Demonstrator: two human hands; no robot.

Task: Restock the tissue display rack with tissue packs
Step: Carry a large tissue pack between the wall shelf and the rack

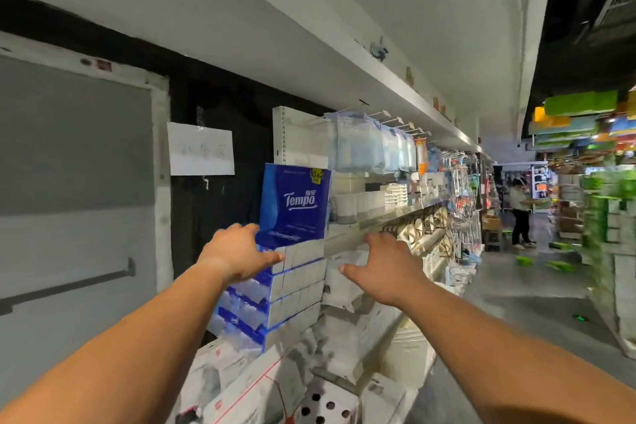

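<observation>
Shop aisle under dim light, shelving running away toward 2 o'clock; I am viewing it through the head camera.

Task item: the blue Tempo tissue pack (294, 203) stands upright, slightly tilted, atop a stack of tissue packs (292, 289) at the near end of the display rack (354, 227), roughly frame centre. The stack shows blue edges and white end faces, several layers deep.

My left hand (241, 251) rests at 7 o'clock of the upright pack, palm down on the top layer of the stack, fingers extended and close together, fingertips touching the pack's lower left corner. I cannot tell whether it grips anything.

My right hand (382, 268) sits at 4 o'clock of the pack, apart from it, fingers spread wide and holding nothing, hovering over white packaged goods (344, 282) on the shelf.

Below the stack, at 6 o'clock, white boxes with red lines (254, 385) lie jumbled. At 10 o'clock of the pack, a paper notice (200, 149) is taped to a dark wall, beside a grey door (75, 182). Hanging clear bags (364, 144) sit at 1 o'clock. A person (519, 213) stands far down the aisle at 3 o'clock.
</observation>
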